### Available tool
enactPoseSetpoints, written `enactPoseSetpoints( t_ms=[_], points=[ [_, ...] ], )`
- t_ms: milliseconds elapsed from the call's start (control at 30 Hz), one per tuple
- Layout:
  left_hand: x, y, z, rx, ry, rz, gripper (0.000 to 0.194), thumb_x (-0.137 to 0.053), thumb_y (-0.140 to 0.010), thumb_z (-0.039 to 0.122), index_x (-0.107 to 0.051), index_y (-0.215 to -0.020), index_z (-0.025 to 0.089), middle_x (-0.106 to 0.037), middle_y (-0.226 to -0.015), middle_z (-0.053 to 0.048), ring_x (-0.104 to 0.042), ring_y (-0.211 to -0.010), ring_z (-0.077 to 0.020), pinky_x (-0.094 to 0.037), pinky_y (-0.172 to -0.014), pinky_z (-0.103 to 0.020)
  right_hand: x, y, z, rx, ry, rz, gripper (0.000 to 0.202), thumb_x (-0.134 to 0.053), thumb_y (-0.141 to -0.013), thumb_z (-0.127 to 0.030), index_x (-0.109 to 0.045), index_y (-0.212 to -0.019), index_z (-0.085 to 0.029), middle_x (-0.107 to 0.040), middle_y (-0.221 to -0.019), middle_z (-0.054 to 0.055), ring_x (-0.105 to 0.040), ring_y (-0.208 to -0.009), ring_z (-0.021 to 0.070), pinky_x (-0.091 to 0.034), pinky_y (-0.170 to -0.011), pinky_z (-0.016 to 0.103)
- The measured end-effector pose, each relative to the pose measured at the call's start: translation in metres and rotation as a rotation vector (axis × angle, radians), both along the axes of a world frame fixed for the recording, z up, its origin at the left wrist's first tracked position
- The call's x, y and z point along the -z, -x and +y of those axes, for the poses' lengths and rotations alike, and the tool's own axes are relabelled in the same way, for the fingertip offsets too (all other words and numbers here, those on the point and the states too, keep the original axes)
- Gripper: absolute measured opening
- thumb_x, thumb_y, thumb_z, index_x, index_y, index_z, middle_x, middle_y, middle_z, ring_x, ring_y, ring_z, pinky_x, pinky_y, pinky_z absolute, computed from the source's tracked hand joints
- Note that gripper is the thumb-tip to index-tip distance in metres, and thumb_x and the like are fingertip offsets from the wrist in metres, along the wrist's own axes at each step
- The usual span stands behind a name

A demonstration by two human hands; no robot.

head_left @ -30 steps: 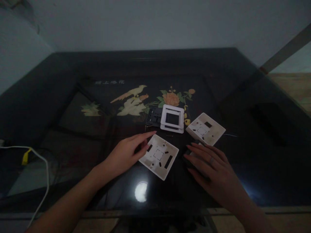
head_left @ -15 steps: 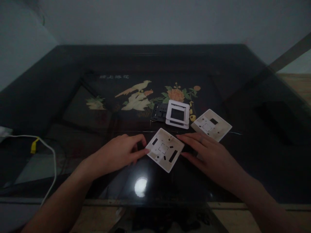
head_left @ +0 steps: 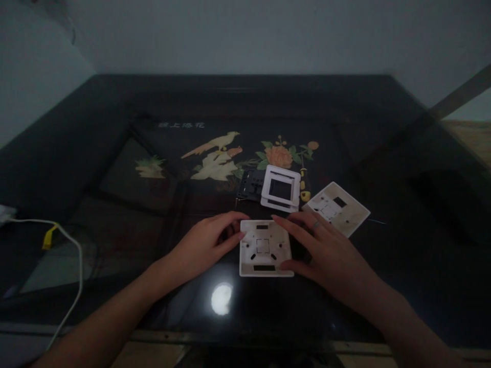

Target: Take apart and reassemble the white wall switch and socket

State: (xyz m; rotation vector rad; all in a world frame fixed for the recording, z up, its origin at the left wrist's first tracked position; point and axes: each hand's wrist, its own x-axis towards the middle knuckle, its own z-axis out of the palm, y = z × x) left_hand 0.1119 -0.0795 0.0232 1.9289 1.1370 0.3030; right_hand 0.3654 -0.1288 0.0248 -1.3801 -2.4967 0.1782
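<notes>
A white square switch back box (head_left: 263, 247), with slots and screw holes in its base, lies squared up near the table's front edge. My left hand (head_left: 209, 237) grips its upper left edge between thumb and fingers. On the other side, my right hand (head_left: 318, 245) holds the right edge, index finger at the top corner and thumb at the lower right. Just past the right fingers rests a second white back box (head_left: 339, 207), turned cornerwise. Behind the held box are white frames (head_left: 281, 188), stacked a little askew, and a black mounting plate (head_left: 251, 185) partly under them.
A screwdriver with a yellow and black handle (head_left: 304, 186) lies beside the frames. To the left, a white cable (head_left: 79, 255) with a yellow tag (head_left: 49, 236) runs over the table's edge. The glossy black table (head_left: 153, 102) bears a bird-and-flower picture and reflects a bright light.
The held back box has turned from a cornerwise position to square with the table edge. Both hands have moved with it and now grip its sides more closely. The view has shifted slightly.
</notes>
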Motion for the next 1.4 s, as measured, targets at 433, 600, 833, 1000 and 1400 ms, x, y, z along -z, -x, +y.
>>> enactPoseSetpoints(
  t_ms=[433, 600, 833, 1000, 1400],
  points=[
    [0.006, 0.001, -0.007, 0.106, -0.078, -0.001, 0.038, -0.056, -0.094, 0.029, -0.048, -0.131, 0.026, -0.056, -0.129, -0.005, -0.056, -0.118, -0.0215, -0.048, -0.102, -0.038, -0.002, -0.006, -0.003, -0.078, 0.119, 0.073, 0.086, -0.087, -0.061, -0.044, -0.051, -0.135, -0.02, -0.062, -0.126, 0.014, -0.059, -0.115, 0.034, -0.055, -0.093, 0.054],
    [0.008, -0.001, -0.009, 0.115, -0.102, -0.019, 0.038, -0.056, -0.094, 0.03, -0.048, -0.132, 0.025, -0.056, -0.13, -0.006, -0.057, -0.118, -0.0222, -0.049, -0.101, -0.038, -0.005, -0.009, 0.003, -0.03, 0.11, 0.126, 0.058, -0.078, -0.076, -0.037, -0.058, -0.127, -0.018, -0.066, -0.12, 0.013, -0.062, -0.112, 0.03, -0.057, -0.091, 0.05],
    [0.013, 0.002, 0.002, 0.036, -0.242, -0.043, 0.03, -0.052, -0.096, 0.027, -0.055, -0.125, 0.023, -0.062, -0.116, -0.005, -0.062, -0.101, -0.0195, -0.052, -0.093, -0.037, -0.004, -0.014, 0.009, 0.059, 0.045, 0.236, 0.026, -0.059, -0.092, -0.024, -0.064, -0.117, -0.018, -0.069, -0.11, 0.01, -0.066, -0.101, 0.0234, -0.058, -0.085, 0.042],
    [0.012, 0.004, 0.037, 0.0, -0.491, 0.027, 0.034, -0.053, -0.095, 0.027, -0.055, -0.127, 0.018, -0.059, -0.125, -0.01, -0.054, -0.119, -0.0241, -0.043, -0.106, -0.044, 0.0, -0.021, 0.016, 0.088, -0.065, 0.208, 0.021, -0.057, -0.092, -0.02, -0.067, -0.11, -0.016, -0.07, -0.105, 0.011, -0.066, -0.096, 0.0228, -0.057, -0.084, 0.04],
    [0.032, -0.032, 0.114, 0.317, -0.492, 0.132, 0.085, -0.077, -0.073, 0.037, -0.036, -0.145, 0.018, -0.047, -0.146, -0.017, -0.044, -0.136, -0.0305, -0.034, -0.112, -0.047, 0.009, 0.002, 0.056, 0.103, -0.107, -0.122, 0.027, -0.067, -0.086, -0.019, -0.067, -0.113, -0.018, -0.073, -0.106, 0.009, -0.068, -0.095, 0.0259, -0.05, -0.083, 0.041]
  ],
)
